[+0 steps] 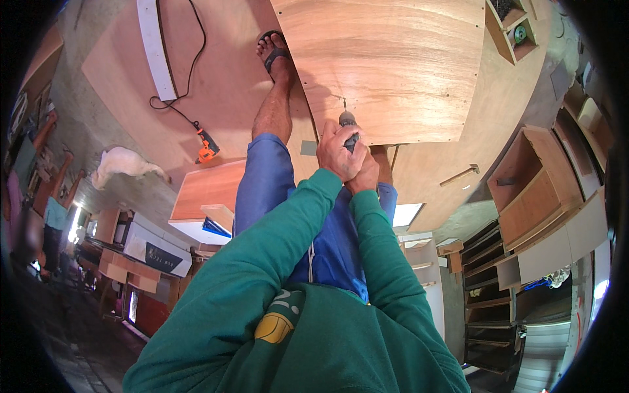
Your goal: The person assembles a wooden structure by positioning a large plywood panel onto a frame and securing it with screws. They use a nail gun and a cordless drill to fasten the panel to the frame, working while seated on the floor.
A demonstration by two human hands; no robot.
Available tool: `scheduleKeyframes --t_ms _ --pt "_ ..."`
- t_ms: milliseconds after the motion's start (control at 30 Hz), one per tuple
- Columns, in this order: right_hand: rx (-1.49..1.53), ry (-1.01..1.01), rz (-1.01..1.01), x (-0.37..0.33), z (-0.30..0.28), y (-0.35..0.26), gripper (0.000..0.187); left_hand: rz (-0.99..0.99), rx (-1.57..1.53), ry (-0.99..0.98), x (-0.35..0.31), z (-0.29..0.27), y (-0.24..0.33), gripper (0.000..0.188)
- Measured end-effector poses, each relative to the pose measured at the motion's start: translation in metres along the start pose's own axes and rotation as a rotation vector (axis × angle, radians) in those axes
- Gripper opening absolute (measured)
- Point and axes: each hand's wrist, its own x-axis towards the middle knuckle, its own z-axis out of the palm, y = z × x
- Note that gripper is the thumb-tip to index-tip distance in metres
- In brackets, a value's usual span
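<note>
A dark power drill [347, 119] is held in front of me, its chuck and thin bit pointing away from my body. The bit's tip meets or nearly meets the plywood panel [400, 72] close to its left edge. My left hand [335, 150] is closed around the drill's body. Lower and to the right, my right hand [365, 173] is closed at the drill's grip, pressed against the left hand. My fingers cover most of the tool. Several small dark spots line the panel's edges.
An orange corded drill [207, 148] lies left on a large board, near a long white strip [154, 52]. A hammer [460, 175] lies to the right. A wooden tray [510, 33] holds a green round item. Open cabinets [534, 177] stand right; a white animal [128, 165] and people are left.
</note>
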Motion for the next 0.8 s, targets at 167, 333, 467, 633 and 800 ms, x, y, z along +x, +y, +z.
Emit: scheduleKeyframes --t_ms 167,333,467,633,800 --pt "0.051 0.004 -0.012 0.002 0.002 0.001 0.039 -0.006 0.011 -0.013 0.002 0.000 -0.003 0.020" --pt "-0.062 -0.050 -0.002 0.006 0.000 -0.003 0.037 -0.021 0.010 -0.007 0.003 0.001 -0.005 0.020" --pt "-0.050 -0.049 0.027 0.007 -0.002 -0.007 0.036 -0.015 0.012 -0.015 0.005 0.001 -0.006 0.020" --pt "-0.014 -0.059 0.045 0.008 -0.001 -0.006 0.036 -0.025 0.016 -0.020 0.006 0.001 -0.008 0.020" --pt "-0.070 -0.069 0.025 0.011 0.005 0.002 0.048 -0.021 0.026 -0.007 0.007 0.004 -0.010 0.020"
